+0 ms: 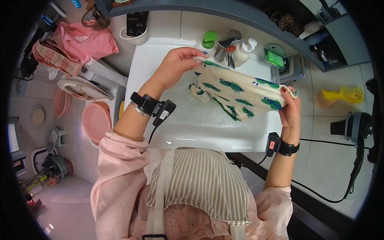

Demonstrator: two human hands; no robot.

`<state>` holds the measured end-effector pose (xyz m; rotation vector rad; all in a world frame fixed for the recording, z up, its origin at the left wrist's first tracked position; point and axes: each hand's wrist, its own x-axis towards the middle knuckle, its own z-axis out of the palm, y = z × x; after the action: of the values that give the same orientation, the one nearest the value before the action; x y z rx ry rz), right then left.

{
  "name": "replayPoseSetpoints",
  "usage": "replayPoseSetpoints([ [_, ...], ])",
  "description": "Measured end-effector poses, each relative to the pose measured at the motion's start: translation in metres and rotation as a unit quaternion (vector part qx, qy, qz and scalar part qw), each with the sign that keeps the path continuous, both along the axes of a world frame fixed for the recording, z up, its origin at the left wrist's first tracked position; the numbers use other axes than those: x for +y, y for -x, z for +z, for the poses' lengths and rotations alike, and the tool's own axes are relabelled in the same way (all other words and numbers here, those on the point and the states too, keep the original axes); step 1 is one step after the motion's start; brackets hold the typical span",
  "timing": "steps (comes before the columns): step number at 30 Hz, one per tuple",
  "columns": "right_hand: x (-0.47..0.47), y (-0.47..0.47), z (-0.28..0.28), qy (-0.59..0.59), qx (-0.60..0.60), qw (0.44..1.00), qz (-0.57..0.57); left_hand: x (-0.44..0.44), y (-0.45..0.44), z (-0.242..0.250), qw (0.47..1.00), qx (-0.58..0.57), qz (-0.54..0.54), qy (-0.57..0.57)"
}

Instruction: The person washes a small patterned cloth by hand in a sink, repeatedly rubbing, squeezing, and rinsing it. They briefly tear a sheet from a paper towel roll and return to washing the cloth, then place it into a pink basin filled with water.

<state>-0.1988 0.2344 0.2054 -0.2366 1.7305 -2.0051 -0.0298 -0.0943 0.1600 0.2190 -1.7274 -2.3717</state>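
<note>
My left hand (180, 64) pinches one corner of a wet cream garment (237, 87) printed with green and blue shapes. At the other end, my right hand (289, 105) grips its edge, so the top edge is stretched between both hands. The cloth hangs over a white washbasin (180, 144), and its lower left part lies in the bubbly water (192, 111). Behind the cloth stand a chrome faucet (230, 42), a bottle with a green pump (209, 40) and a white pump bottle (244, 51).
Right of the basin are a green soap bar (275, 59) in a dish, a yellow hairbrush (345, 94) and a black hair dryer (357, 127) with a cable. Pink basins (96, 121) stand left. A grey shelf (180, 6) runs above; a white bowl (133, 37) sits behind.
</note>
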Motion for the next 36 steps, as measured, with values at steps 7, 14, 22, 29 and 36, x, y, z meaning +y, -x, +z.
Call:
replayPoseSetpoints([
  [7, 0.001, 0.003, 0.005, 0.028, -0.020, 0.999, 0.037, 0.005, 0.007, 0.004, 0.995, -0.055, 0.016, -0.083],
  [14, -0.008, 0.008, -0.012, -0.013, 0.081, 0.996, 0.045, -0.005, 0.011, -0.004, 0.981, -0.081, 0.028, 0.173],
  [22, -0.040, -0.006, -0.076, -0.213, 0.104, 0.955, 0.177, 0.003, 0.009, -0.051, 0.969, -0.194, -0.051, 0.145],
  [29, -0.044, -0.012, -0.123, -0.412, 0.142, 0.845, 0.308, 0.011, -0.007, -0.104, 0.883, -0.117, -0.185, 0.415],
  [36, -0.079, -0.043, -0.253, -0.347, 0.288, 0.888, 0.097, 0.061, 0.005, -0.191, 0.793, -0.198, -0.043, 0.575],
])
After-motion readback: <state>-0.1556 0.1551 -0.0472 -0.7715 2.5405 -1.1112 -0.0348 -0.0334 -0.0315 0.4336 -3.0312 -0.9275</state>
